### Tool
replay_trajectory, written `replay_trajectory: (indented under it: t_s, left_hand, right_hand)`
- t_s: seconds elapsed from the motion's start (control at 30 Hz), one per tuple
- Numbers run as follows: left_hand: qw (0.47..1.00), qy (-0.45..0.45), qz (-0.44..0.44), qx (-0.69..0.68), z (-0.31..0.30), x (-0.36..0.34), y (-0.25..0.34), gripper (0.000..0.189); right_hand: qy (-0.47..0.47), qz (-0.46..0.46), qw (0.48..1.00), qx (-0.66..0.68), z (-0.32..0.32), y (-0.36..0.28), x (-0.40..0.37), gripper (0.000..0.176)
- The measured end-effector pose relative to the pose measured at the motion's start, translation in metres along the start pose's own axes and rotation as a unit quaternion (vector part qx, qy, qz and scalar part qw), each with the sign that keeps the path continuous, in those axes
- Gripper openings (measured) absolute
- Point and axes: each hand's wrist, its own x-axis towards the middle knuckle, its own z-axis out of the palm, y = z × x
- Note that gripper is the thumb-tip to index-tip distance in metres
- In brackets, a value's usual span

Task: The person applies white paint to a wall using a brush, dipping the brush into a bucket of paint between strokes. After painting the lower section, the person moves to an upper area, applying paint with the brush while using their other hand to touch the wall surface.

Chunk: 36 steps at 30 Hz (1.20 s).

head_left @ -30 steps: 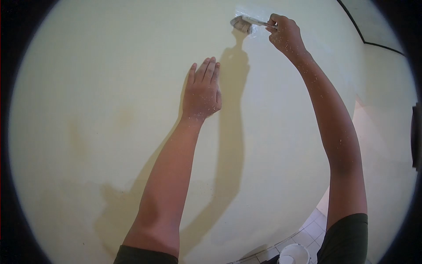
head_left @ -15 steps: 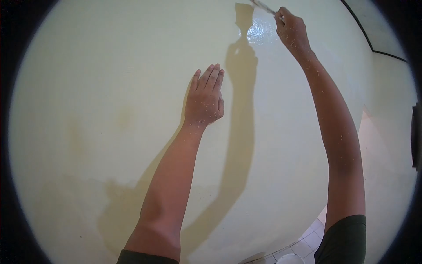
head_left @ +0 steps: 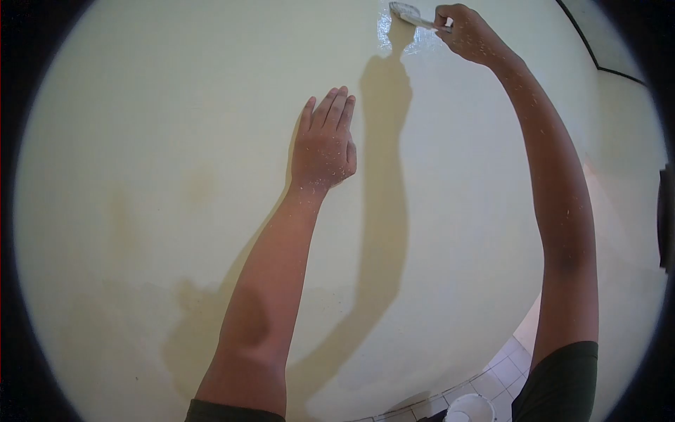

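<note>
My left hand lies flat against the pale yellow wall, fingers stretched upward and holding nothing. At the top, right of centre, my right hand is closed on the handle of a brush. The brush points left, its whitish head at the wall beside a wet, shiny patch. White specks dot both hands and forearms. The shadow of my right arm and the brush runs down the wall between my arms.
A white bucket stands on the tiled floor at the bottom right. A dark line crosses the upper right corner. A dark object shows at the right edge.
The brush has come down into fuller view, and the wet patch now shows around its head. My right forearm has shifted right. My left hand appears slightly higher in view.
</note>
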Motion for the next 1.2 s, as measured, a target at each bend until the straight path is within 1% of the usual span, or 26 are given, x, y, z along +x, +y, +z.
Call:
replay_trajectory:
  t_s: [0.03, 0.07, 0.13, 0.23, 0.3, 0.33, 0.37, 0.43, 0.53, 0.63, 0.67, 0.77, 0.8, 0.87, 1.0, 1.1, 1.17, 1.2]
  left_hand:
    - [1.000, 0.001, 0.000, 0.000, 0.000, 0.001, 0.000, 0.062]
    - [1.000, 0.000, 0.000, 0.000, 0.000, 0.001, 0.000, 0.062]
    - [1.000, 0.004, -0.001, -0.003, 0.002, 0.001, -0.001, 0.062]
    - [1.000, 0.006, -0.003, -0.003, 0.003, -0.001, -0.002, 0.061]
    - [1.000, 0.009, -0.004, 0.004, 0.003, 0.002, -0.003, 0.061]
    - [1.000, 0.006, -0.003, 0.000, 0.003, 0.001, -0.001, 0.061]
    - [1.000, 0.006, -0.002, 0.006, 0.003, 0.001, -0.002, 0.061]
    - [1.000, 0.009, 0.001, 0.002, 0.004, -0.001, -0.002, 0.061]
    - [1.000, 0.012, 0.001, 0.003, 0.005, 0.000, -0.003, 0.061]
    - [1.000, 0.013, 0.003, 0.003, 0.005, -0.001, -0.003, 0.062]
    - [1.000, 0.013, 0.002, 0.003, 0.006, -0.001, -0.003, 0.062]
    - [1.000, 0.011, 0.006, -0.004, 0.005, -0.001, -0.004, 0.062]
    - [1.000, 0.008, 0.005, -0.007, 0.004, -0.001, -0.005, 0.062]
    - [1.000, 0.006, 0.004, -0.015, 0.003, 0.000, -0.005, 0.062]
    - [1.000, 0.009, 0.001, -0.013, 0.002, 0.000, -0.005, 0.062]
    - [1.000, 0.016, -0.001, -0.020, 0.002, 0.000, -0.005, 0.061]
    - [0.999, 0.016, -0.006, -0.028, -0.002, 0.001, -0.004, 0.060]
    - [0.999, 0.016, -0.008, -0.036, -0.004, 0.001, -0.004, 0.060]
  right_hand:
    - [-0.057, -0.002, 0.998, 0.008, -0.004, 0.007, 0.005, 0.016]
    - [-0.058, -0.014, 0.998, 0.009, -0.004, 0.013, 0.000, 0.016]
    - [-0.060, -0.039, 0.997, 0.012, -0.009, 0.002, -0.021, 0.017]
    - [-0.116, -0.051, 0.992, 0.015, -0.017, -0.019, -0.049, 0.016]
    - [-0.200, 0.040, 0.979, 0.031, -0.027, -0.051, -0.068, 0.013]
    - [-0.268, 0.067, 0.961, 0.035, -0.032, -0.069, -0.084, 0.011]
    - [-0.301, 0.090, 0.949, 0.030, -0.038, -0.080, -0.090, 0.009]
    - [-0.341, 0.101, 0.934, 0.026, -0.050, -0.086, -0.101, 0.011]
    - [-0.296, 0.100, 0.950, 0.021, -0.060, -0.069, -0.104, 0.017]
    - [-0.259, 0.100, 0.961, 0.000, -0.065, -0.057, -0.088, 0.016]
    - [-0.262, 0.138, 0.955, -0.001, -0.066, -0.058, -0.081, 0.017]
    - [-0.169, 0.080, 0.982, -0.012, -0.044, -0.039, -0.069, 0.017]
    - [-0.148, 0.090, 0.985, -0.002, -0.037, -0.035, -0.064, 0.020]
    - [-0.103, 0.094, 0.990, 0.006, -0.032, -0.029, -0.054, 0.020]
    - [-0.016, 0.096, 0.995, -0.002, -0.018, -0.016, -0.020, 0.018]
    - [0.042, 0.071, 0.997, -0.010, 0.001, 0.013, 0.010, 0.024]
    - [0.109, 0.038, 0.993, -0.009, 0.026, 0.034, 0.028, 0.025]
    - [0.141, 0.023, 0.990, -0.007, 0.031, 0.031, 0.032, 0.025]
